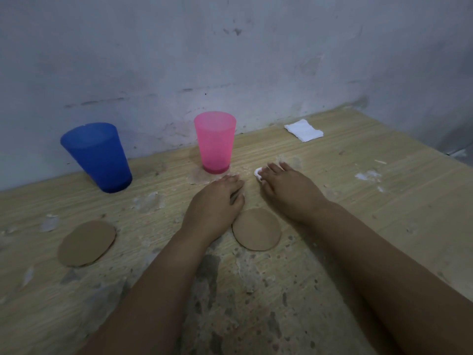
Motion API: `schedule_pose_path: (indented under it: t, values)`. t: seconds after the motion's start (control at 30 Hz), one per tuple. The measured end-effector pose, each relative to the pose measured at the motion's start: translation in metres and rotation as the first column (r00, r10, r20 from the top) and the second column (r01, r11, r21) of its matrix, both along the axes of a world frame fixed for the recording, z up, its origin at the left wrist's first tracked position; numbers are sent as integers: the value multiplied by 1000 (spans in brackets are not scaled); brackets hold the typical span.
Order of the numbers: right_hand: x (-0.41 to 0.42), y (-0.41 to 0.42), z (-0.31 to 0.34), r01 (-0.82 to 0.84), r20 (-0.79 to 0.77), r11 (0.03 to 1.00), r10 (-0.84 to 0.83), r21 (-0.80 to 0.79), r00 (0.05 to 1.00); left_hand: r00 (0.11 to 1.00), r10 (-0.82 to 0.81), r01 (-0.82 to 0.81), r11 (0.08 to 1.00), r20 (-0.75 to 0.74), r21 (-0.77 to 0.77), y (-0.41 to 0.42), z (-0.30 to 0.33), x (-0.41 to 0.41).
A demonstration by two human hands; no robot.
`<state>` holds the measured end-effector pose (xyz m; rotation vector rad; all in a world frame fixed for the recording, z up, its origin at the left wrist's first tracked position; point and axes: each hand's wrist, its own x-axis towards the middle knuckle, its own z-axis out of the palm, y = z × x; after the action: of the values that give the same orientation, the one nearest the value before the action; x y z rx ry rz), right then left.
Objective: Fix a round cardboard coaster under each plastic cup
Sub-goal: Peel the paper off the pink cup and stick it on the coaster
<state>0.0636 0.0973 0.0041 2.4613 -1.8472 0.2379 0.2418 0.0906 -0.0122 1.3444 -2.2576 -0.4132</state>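
Nearest lie two round cardboard coasters, flat on the bench (358, 201): the right coaster (256, 229) between the two wrists, the left coaster (87, 243) well apart at the left. They look thin, light and rather stiff; I think it is best to lift one by its edge, because the flat face gives no hold.

The left hand (217, 201) rests palm down on the bench just beyond the right coaster, fingers straight, holding nothing. The right hand (286, 190) pinches a small white wad (258, 172) with its fingers against the bench.

Farther, the pink cup (215, 142) and the blue cup (97, 157) stand upright; they look light and smooth and probably tip easily, so hold them around the wall.

The wooden bench top is worn and stained. A folded white cloth (303, 130) lies far right, near the grey marked wall (230, 47).
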Motion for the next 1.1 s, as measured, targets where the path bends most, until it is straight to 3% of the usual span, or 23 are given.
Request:
schedule_pose_path:
  t: [0.13, 0.3, 0.6, 0.77, 0.9, 1.1]
  values:
    - [-2, 3, -4, 39, 50, 999, -38, -36, 998, 1000, -2, 2, 1000, -11, 2, 0, 1, 0]
    - [-5, 13, 4, 69, 143, 996, -75, 48, 987, 1000, 3, -3, 1000, -27, 14, 0, 1, 1]
    - [-24, 59, 10, -1, 225, 1000, 5, -16, 974, 998, 8, -6, 1000, -61, 27, -1, 0, 1]
    - [-34, 67, 8, 74, 256, 996, -85, 50, 963, 996, 10, -7, 1000, -91, 30, -1, -2, 0]
    - [-31, 49, 21, 211, 518, 977, -164, -34, 840, 996, 12, -9, 1000, -94, 27, 0, -1, 1]
    - [-8, -12, 9, 251, 516, 964, -172, -87, 839, 996, 15, -13, 1000, -90, 20, 0, 0, 1]
